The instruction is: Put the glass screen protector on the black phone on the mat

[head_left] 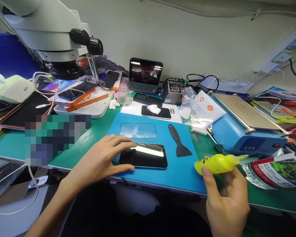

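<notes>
A smartphone (150, 158) with a glossy dark screen lies on the blue mat (167, 179), a bright light strip reflected in it. My left hand (106, 156) spans its left end, thumb along the near long edge and forefinger at the far one. Between the thumb and fingers of my right hand (227, 197) is a yellow squeeze bottle (215, 164), tilted almost flat, its thin nozzle pointing right. Just beyond the smartphone lies a clear, dark-rimmed glass screen protector (138, 130). A black plastic scraper (179, 141) rests on the mat to the right.
Behind the mat, another phone (162, 113) carries a crumpled white wipe. A microscope (49, 39) overhangs stacked boxes at left. A blue machine with a flat metal plate (241, 138) and a large labelled bottle (278, 171) occupy the right. A small display (146, 74) stands against the wall.
</notes>
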A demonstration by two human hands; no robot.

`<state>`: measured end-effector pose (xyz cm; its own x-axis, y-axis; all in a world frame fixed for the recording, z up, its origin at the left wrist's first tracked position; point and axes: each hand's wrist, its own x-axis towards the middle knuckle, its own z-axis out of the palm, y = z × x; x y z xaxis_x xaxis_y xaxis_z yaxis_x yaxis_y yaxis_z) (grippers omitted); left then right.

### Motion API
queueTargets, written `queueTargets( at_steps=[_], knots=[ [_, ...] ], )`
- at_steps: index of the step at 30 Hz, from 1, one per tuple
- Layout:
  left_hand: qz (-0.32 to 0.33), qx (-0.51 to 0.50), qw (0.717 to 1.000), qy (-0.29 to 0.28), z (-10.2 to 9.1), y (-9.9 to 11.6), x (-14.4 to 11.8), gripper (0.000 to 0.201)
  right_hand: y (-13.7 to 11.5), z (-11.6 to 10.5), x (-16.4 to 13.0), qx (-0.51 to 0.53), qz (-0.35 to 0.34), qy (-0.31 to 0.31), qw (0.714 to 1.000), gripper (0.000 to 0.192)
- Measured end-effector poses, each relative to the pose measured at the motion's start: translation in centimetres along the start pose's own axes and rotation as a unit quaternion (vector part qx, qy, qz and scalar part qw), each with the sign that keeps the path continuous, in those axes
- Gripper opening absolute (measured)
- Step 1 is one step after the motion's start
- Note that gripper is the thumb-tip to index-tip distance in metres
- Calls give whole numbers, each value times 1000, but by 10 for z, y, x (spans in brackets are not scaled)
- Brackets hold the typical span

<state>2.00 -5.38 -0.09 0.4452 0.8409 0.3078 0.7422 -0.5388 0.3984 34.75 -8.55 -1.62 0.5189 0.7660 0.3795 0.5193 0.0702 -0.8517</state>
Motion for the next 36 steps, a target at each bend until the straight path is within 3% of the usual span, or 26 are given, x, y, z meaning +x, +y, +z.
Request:
queueTargets(
  at_steps=[8,16,22,27,34,36],
  knots=[
    [12,29,1000,5,1,0,-1,43,6,8,0,-110,-15,-22,994,72],
    [43,50,998,9,2,-2,-3,43,10,2,-2,-103,-10,-30,994,68],
    [33,24,999,23,5,-4,-3,75,11,-10,22,-18,43,-44,998,67],
    [39,50,998,20,16,-13,-5,71,20,-18,37,-61,10,-38,997,62],
    [84,171,979,73,31,-8,7,78,27,-12,24,-124,-40,-40,991,46],
    [100,164,980,58,36,-5,14,75,28,-10,21,-138,-55,-35,988,45]
  ],
)
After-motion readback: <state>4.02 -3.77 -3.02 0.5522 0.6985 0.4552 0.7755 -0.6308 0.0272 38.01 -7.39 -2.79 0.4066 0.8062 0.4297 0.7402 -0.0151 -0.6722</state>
